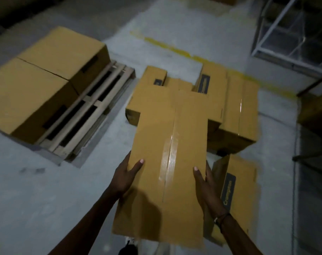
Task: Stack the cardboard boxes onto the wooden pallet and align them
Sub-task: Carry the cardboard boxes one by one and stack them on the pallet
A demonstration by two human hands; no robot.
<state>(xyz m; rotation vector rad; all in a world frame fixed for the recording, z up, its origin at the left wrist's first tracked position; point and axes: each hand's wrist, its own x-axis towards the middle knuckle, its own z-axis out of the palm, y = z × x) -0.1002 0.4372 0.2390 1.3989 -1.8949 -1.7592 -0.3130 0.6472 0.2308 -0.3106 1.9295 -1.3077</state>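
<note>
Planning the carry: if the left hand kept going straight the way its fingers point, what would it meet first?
The left hand points up-frame along the held box; likely first the floor box beyond, though depth is unclear.

The held box is tan with glossy clear tape along its seam. At ten o'clock the pallet is pale wood; the floor is grey, with a worn yellow line at twelve o'clock

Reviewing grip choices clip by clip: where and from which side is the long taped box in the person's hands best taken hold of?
By its two long side edges near the close end, one hand from each side. The taped box is long and narrow, so left hand and right hand clamp across its width, thumbs on top, fingers apparently wrapping below.
</note>
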